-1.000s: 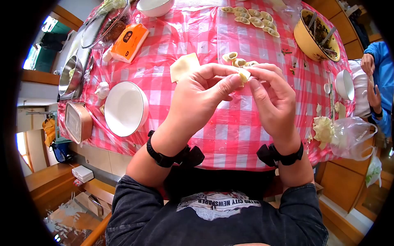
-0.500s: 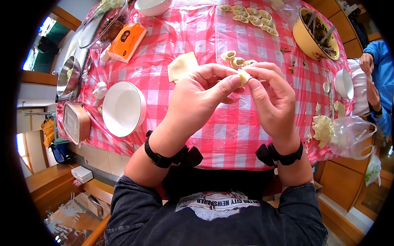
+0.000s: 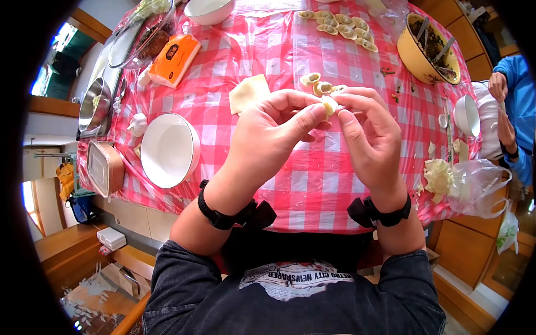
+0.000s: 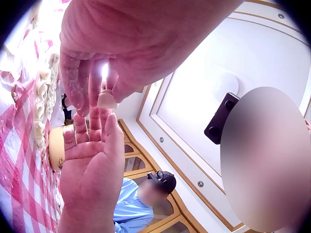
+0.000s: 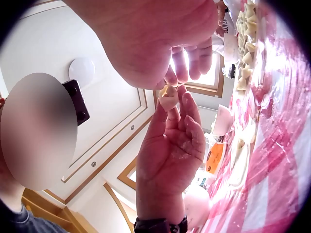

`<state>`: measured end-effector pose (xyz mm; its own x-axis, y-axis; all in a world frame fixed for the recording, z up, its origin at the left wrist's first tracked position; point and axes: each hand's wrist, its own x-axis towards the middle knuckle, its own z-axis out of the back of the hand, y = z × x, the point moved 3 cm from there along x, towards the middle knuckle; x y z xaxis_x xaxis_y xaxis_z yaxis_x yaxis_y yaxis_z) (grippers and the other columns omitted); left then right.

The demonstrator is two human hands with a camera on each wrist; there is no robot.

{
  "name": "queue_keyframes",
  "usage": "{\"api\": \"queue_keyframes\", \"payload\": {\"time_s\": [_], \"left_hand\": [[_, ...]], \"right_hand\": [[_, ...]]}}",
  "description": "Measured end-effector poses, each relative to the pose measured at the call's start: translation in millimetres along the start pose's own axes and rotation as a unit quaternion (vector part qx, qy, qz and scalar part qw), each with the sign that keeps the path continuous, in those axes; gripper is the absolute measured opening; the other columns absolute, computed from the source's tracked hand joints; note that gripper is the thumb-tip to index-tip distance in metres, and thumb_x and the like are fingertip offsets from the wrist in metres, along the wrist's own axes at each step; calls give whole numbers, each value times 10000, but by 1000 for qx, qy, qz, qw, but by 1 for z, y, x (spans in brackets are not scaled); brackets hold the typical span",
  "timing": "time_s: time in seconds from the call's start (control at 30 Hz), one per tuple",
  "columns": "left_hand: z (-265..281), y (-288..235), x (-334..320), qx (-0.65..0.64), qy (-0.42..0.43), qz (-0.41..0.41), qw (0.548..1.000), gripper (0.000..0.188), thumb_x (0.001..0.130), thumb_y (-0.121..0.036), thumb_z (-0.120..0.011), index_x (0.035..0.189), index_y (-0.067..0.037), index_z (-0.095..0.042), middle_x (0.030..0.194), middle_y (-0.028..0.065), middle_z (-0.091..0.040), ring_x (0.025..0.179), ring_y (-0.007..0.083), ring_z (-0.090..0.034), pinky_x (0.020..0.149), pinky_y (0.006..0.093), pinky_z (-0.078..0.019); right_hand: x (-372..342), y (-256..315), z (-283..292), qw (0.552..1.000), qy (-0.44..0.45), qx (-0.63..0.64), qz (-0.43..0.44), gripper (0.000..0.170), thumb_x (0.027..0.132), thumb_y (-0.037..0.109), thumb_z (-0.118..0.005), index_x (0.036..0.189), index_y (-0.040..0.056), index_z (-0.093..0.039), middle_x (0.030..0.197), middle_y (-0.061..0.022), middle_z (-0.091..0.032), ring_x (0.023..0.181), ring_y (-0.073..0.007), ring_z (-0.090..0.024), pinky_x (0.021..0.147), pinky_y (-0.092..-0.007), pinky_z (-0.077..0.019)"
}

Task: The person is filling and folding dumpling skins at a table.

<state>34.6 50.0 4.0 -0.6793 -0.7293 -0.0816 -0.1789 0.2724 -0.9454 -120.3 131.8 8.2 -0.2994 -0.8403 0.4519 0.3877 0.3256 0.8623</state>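
Note:
A small folded dumpling (image 3: 330,105) is held up between both hands over the checked cloth. The left hand (image 3: 273,125) pinches it between thumb and forefinger. At its other side are the fingertips of the right hand (image 3: 369,134), thumb and forefinger close together. In the right wrist view the dumpling (image 5: 168,98) shows pale and rounded, between the left hand's fingertips and the right hand above. Square wrappers (image 3: 246,94) lie beyond the left hand. Just past the fingers sit a few finished dumplings (image 3: 322,87), partly hidden by the right hand.
Rows of dumplings (image 3: 346,31) lie farther back. A yellow filling bowl (image 3: 408,56) with utensils stands back right, a white bowl (image 3: 170,151) at left, an orange packet (image 3: 175,60) behind it. Cabbage leaves (image 3: 438,177) and a plastic bag (image 3: 474,184) lie right. Another person (image 3: 522,111) is at far right.
The dumpling has turned slightly between the fingertips, and the right fingertips have drawn a little apart from the left ones. Both hands stay in nearly the same place.

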Motion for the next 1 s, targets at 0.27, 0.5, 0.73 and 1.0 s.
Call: {"api": "queue_keyframes", "payload": {"time_s": [0.27,0.5,0.73,1.0], "left_hand": [[1,-1,1,-12,9,13,1000,214,976,-186,-676,1100,-12,-682,1008,56,-726,898,123,-701,742,240,-554],[1,1,2,-18,-2,17,1000,216,971,-194,-685,1093,-15,-683,1003,58,-728,890,120,-699,739,232,-541],[2,3,4,-14,2,5,1000,224,969,-206,-690,1088,-15,-680,984,52,-725,892,110,-696,729,226,-527],[5,6,8,-6,-10,6,1000,219,975,-190,-679,1079,2,-672,979,60,-719,874,115,-695,742,234,-542]], "right_hand": [[2,1,0,1000,2,14,1,155,929,35,-642,1076,7,-683,1105,-86,-645,920,-127,-619,715,-236,-498],[1,0,0,1000,-5,16,-7,162,930,36,-642,1085,-1,-673,1126,-97,-634,926,-135,-622,725,-245,-511],[0,-2,1,1000,-10,4,-18,164,943,51,-628,1094,-5,-658,1135,-100,-630,952,-141,-626,779,-256,-521],[2,-9,3,998,-24,37,-37,170,965,59,-604,1119,-5,-634,1143,-89,-609,972,-130,-620,821,-258,-516]]}}
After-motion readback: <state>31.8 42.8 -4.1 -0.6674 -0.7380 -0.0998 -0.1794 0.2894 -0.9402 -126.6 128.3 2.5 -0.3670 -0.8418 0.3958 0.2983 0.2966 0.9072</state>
